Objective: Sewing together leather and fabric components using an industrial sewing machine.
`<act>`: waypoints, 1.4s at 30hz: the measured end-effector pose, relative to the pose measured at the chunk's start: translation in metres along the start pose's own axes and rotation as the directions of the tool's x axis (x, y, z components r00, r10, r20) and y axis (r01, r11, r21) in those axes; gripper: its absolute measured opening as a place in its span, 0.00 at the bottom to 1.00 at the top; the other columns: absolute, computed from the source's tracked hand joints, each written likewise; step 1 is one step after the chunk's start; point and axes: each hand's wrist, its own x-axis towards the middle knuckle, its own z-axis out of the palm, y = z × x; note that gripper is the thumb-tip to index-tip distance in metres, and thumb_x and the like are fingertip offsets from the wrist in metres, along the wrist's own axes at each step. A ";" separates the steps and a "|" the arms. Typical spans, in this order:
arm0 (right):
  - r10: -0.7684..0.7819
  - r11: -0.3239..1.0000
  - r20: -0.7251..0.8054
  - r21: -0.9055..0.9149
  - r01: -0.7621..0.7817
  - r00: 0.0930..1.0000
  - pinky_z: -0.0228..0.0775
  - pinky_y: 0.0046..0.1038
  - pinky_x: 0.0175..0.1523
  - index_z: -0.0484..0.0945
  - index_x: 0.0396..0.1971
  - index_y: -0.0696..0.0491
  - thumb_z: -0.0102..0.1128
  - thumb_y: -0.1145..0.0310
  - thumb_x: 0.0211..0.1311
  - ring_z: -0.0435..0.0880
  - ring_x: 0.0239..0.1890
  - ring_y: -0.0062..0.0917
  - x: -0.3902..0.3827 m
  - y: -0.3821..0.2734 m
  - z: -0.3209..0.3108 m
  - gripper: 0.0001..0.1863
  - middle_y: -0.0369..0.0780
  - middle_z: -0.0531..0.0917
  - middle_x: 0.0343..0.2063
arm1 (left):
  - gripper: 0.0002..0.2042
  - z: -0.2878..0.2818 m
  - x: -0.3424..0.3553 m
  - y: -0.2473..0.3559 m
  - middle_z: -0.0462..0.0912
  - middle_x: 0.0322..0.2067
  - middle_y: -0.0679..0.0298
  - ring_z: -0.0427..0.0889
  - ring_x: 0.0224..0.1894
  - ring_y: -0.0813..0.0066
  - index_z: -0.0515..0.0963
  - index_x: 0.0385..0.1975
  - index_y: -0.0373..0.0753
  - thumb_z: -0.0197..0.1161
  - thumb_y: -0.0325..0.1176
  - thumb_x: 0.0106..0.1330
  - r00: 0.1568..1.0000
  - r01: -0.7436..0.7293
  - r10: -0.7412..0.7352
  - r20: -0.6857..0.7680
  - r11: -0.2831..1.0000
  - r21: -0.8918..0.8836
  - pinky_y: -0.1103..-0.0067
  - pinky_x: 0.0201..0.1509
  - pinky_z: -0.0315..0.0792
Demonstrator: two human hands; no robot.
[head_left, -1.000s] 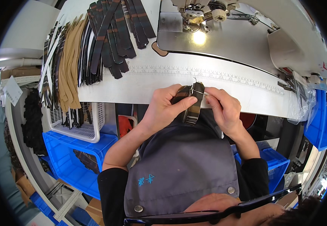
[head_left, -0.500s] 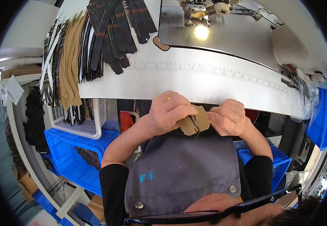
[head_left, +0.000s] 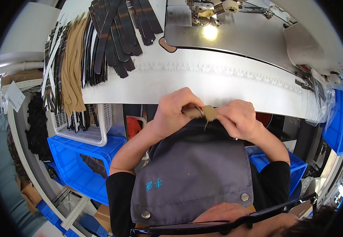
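Between my hands, just in front of the table's near edge, is a small piece of tan fabric. It looks bent or folded, with a dark line across its middle and a thin thread end hanging below. My left hand pinches its left side between thumb and fingers. The right side is gripped by the closed fingers of my right hand. My fingers hide both ends of the fabric.
A white table with a printed ruler lies ahead, with a sewing machine at the far right. Dark patterned strips and tan strips drape at the left, above a white basket and a blue bin.
The tan fabric has tilted and folded, so less of its face shows, and it has moved up slightly. My left hand has risen and turned a little; both hands keep hold.
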 end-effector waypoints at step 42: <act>0.193 0.938 0.145 -0.319 -0.138 0.970 0.68 0.28 0.26 0.79 0.52 0.49 0.62 0.83 0.38 0.74 0.20 0.26 0.018 -0.013 -0.022 0.32 0.34 0.75 0.21 | 0.11 -0.016 0.024 0.015 0.82 0.28 0.70 0.74 0.30 0.90 0.80 0.39 0.29 0.65 0.30 0.63 0.724 0.684 -0.628 0.286 0.599 -0.416 0.87 0.33 0.70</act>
